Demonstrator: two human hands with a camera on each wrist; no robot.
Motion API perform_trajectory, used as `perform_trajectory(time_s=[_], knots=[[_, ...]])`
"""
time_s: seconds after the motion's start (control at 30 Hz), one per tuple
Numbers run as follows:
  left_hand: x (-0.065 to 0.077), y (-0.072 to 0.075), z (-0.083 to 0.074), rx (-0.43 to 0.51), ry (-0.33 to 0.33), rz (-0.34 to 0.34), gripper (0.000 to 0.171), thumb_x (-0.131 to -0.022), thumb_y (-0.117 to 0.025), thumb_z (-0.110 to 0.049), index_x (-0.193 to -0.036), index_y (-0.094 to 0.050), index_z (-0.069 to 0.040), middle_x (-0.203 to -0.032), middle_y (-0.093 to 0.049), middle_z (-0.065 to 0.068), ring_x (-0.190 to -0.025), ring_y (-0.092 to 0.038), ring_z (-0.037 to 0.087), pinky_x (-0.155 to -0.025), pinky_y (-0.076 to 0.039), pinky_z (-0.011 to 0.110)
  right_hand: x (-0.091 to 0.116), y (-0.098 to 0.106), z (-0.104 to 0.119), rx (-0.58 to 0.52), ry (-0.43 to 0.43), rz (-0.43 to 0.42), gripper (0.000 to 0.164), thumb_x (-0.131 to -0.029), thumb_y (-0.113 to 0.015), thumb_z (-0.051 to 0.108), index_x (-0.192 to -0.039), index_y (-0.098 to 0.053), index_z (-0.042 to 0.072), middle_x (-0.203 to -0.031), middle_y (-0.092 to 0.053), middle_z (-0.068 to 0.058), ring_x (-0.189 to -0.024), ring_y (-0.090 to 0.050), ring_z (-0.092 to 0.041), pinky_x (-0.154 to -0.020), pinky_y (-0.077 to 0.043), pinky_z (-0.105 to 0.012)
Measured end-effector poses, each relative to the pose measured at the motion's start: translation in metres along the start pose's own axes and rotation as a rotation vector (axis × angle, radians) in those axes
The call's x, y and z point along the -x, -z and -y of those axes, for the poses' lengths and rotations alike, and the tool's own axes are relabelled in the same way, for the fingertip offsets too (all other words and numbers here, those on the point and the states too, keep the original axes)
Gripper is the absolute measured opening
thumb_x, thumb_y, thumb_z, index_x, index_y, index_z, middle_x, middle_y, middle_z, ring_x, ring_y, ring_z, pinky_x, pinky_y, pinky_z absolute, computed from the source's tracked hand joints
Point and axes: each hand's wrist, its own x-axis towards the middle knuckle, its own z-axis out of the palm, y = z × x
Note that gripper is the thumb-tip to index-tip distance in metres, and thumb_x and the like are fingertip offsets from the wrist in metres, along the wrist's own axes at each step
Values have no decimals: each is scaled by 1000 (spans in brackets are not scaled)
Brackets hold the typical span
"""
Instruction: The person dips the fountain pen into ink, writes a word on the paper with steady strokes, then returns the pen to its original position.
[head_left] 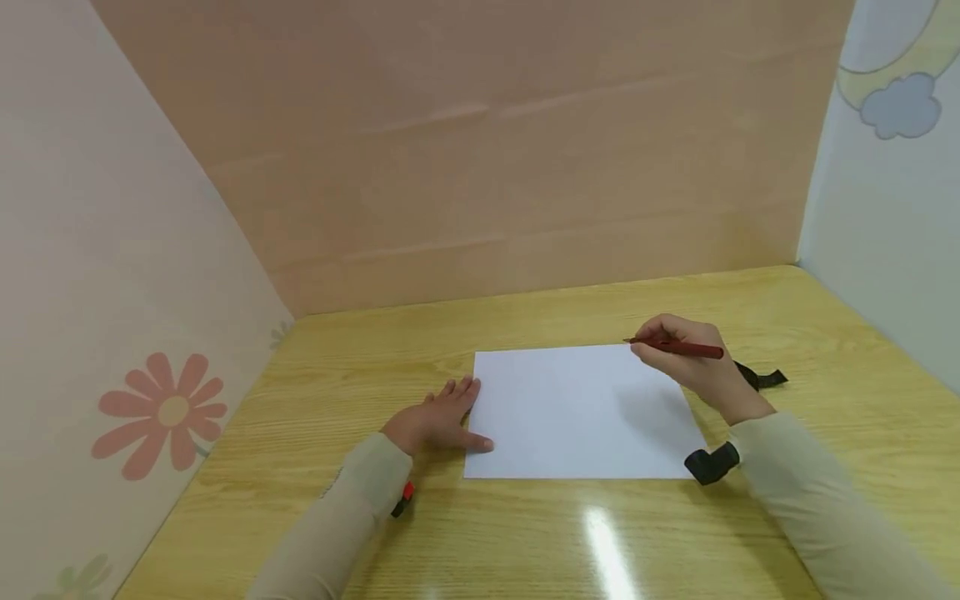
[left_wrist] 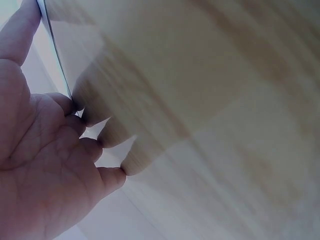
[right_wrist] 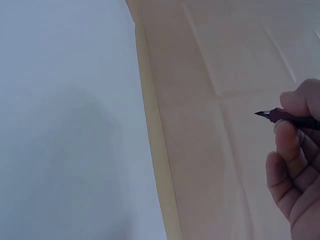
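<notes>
A blank white sheet of paper (head_left: pixel 555 412) lies flat on the wooden table. My left hand (head_left: pixel 438 422) rests at its left edge, fingers spread, thumb over the paper's lower left part. In the left wrist view the fingertips (left_wrist: pixel 112 177) press down on the tabletop beside the sheet's edge. My right hand (head_left: pixel 708 373) pinches a dark red fountain pen (head_left: pixel 697 349) between thumb and fingers, above the upper right corner of the sheet. The pen's bare metal nib (right_wrist: pixel 262 114) points left, raised off the paper, whose surface carries the hand's shadow.
The yellowish wooden table (head_left: pixel 525 533) reaches back to a tan covering (head_left: pixel 510 183) standing behind it. White walls with a flower (head_left: pixel 172 410) on the left and a cloud (head_left: pixel 900 107) on the right flank it. Black straps and a camera (head_left: pixel 711 463) sit at the right wrist.
</notes>
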Motion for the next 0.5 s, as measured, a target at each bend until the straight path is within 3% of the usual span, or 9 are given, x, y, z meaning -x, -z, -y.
perform_trajectory(time_s=[0.27, 0.5], knots=[[-3, -2, 1, -12, 16, 2, 102, -80, -62, -57, -150, -2, -14, -157, 3, 3, -143, 5, 27, -113, -2, 52, -12, -36, 7, -101, -109, 70, 15, -84, -67, 14, -92, -64, 2, -86, -66, -12, -68, -56, -10, -59, -48, -23], [-3, 0, 1, -18, 4, 6, 102, -80, -61, -56, -150, -1, -13, -157, 4, 5, -143, 5, 28, -112, -2, 52, -23, -61, 10, -217, -177, 113, 18, -84, -68, 18, -93, -64, 3, -83, -65, -6, -70, -55, -13, -59, -46, -26]])
